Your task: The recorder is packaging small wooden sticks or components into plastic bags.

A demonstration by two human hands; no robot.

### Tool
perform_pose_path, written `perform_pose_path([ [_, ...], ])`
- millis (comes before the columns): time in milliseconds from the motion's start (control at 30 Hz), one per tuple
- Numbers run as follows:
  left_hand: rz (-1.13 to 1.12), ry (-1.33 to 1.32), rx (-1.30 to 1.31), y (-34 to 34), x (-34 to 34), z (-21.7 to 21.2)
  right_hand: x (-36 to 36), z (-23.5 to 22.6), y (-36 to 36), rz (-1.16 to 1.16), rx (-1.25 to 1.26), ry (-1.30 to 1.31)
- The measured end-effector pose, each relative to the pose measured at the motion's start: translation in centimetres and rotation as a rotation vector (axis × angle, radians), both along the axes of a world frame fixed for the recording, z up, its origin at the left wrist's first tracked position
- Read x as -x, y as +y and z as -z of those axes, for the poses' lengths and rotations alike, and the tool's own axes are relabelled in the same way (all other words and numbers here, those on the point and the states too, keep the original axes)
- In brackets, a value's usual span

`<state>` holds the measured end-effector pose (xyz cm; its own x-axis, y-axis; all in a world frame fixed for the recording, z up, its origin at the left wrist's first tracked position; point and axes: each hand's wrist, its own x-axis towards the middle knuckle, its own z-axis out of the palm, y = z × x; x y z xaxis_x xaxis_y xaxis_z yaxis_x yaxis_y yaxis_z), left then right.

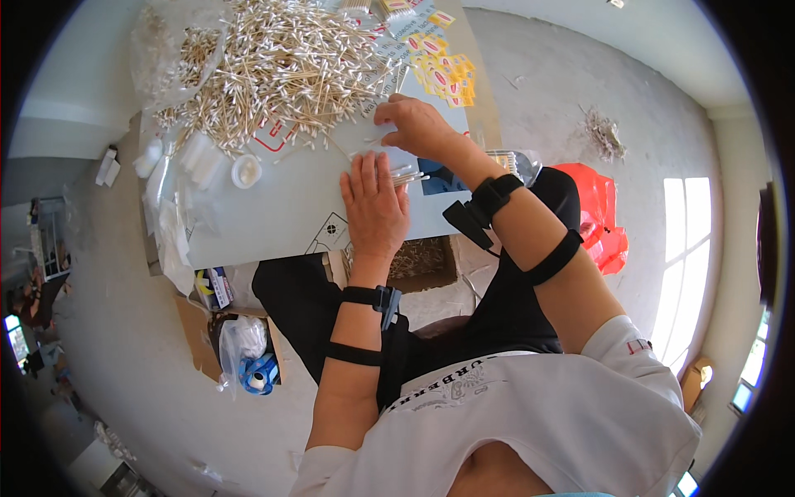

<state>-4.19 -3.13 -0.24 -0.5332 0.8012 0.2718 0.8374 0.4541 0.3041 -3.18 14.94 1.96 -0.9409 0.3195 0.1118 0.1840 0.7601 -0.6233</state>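
Bare surface is left open to the left of the left hand; passage ahead is blocked by the cotton swab heap and the yellow label pile.

Cotton swabs under the hands

A small bundle of swabs lies flat, poking out rightward from beneath the left hand, just below the right hand.

The person wore a white short-sleeved shirt with dark lettering across the chest and black trousers. Each bare forearm carried two black straps; a small black device sat at each wrist. The hands were ungloved.
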Motion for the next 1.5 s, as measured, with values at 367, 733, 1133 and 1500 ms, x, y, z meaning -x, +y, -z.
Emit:
perform_pose_path([
  [367,0.000,-0.037,0.014,-0.2,0.0,0.1,-3.1,1.4,-1.2,0.181,0.078,0.155],
  [733,0.054,-0.003,-0.198,-0.9,0.2,0.1,-3.2,1.9,-1.5,0.058,-0.046,0.259],
  [1133,0.031,-0.082,-0.250,-1.3,0.0,0.2,-8.8,0.9,-4.9,0.369,0.113,0.079],
  [1500,0.041,-0.092,-0.242,-1.3,0.1,0.2,-8.7,0.7,-7.1,0.287,0.093,0.149],
])
